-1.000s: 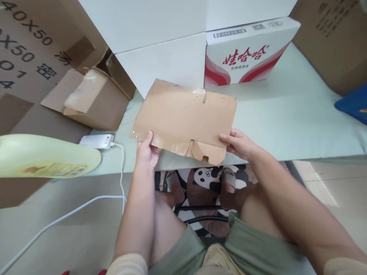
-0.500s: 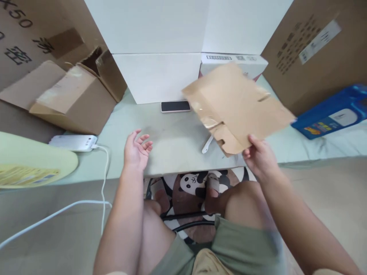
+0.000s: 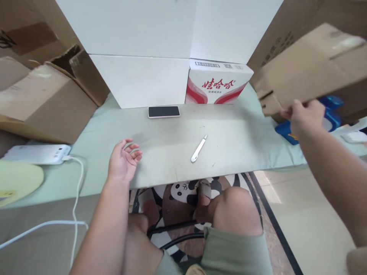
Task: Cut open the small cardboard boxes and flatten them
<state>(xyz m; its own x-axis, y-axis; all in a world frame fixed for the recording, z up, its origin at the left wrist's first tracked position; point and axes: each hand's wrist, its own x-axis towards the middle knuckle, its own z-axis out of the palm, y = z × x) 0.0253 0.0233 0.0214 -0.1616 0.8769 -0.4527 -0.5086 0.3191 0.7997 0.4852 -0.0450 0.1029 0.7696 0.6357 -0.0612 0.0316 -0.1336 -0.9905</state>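
Over at the far right, the right hand [image 3: 304, 116] pinches the near edge of a flattened cardboard sheet [image 3: 309, 67], fingers curled over its lower margin; the sheet spreads up and away from the grip, tilted and blurred, held in the air above the right end of the table [image 3: 246, 137] and in front of a blue package [image 3: 329, 114]; the left hand [image 3: 124, 160] rests at the near edge of the table, palm up, fingers loosely spread and holding nothing; a white utility knife [image 3: 198, 148] lies on the table between the two hands, nearer the left, touching neither; farther back a phone [image 3: 164, 111] lies face up just in front of a white box [image 3: 140, 80]; a red-and-white carton [image 3: 216, 82] stands right of that box; an open brown carton [image 3: 46, 99] sits at the left; a white power bank [image 3: 36, 153] with its cable [image 3: 77, 191] lies near it
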